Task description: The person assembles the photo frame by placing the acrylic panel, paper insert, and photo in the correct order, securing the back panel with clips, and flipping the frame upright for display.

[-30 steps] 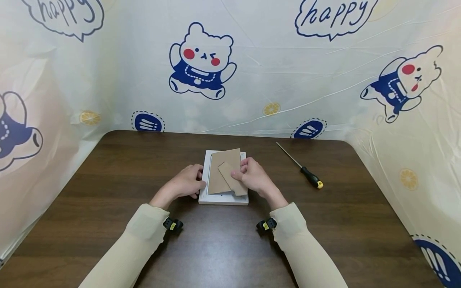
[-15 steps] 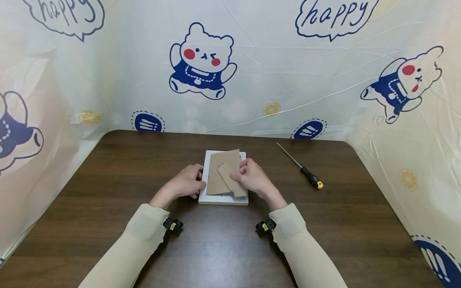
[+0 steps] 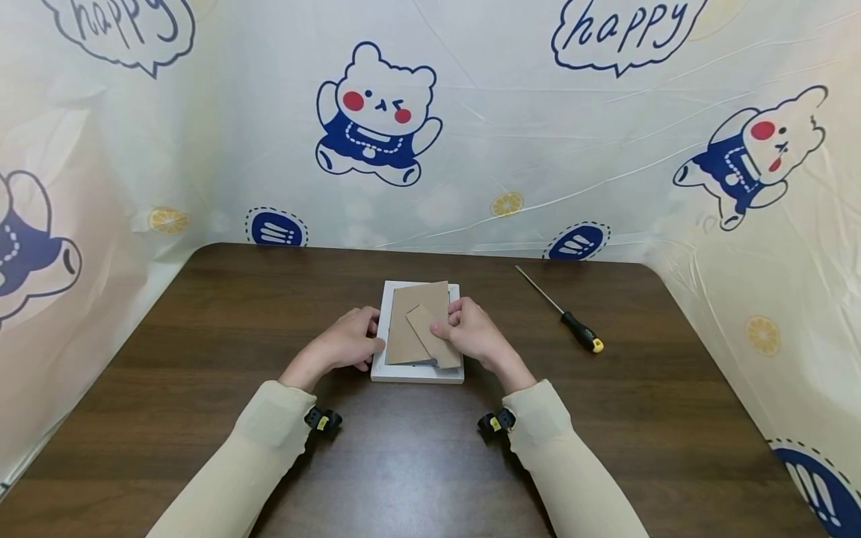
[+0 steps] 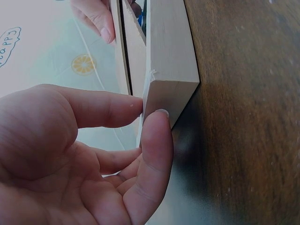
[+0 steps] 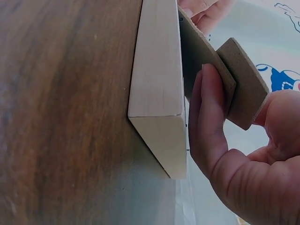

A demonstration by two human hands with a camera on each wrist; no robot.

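Head view: right hand point(image 3: 474, 329), fingers nearly closed, pinches small brown cardboard rectangle point(image 3: 436, 347) and large brown cardboard rectangle point(image 3: 405, 336) under its thumb; left hand point(image 3: 346, 338), fingers curled, grips white wooden rectangular frame point(image 3: 415, 375). Pinching lightly should avoid bending.

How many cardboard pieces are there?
2: the big piece over the frame, and the small piece on top of it. The right hand pinches both. More could be hidden underneath.
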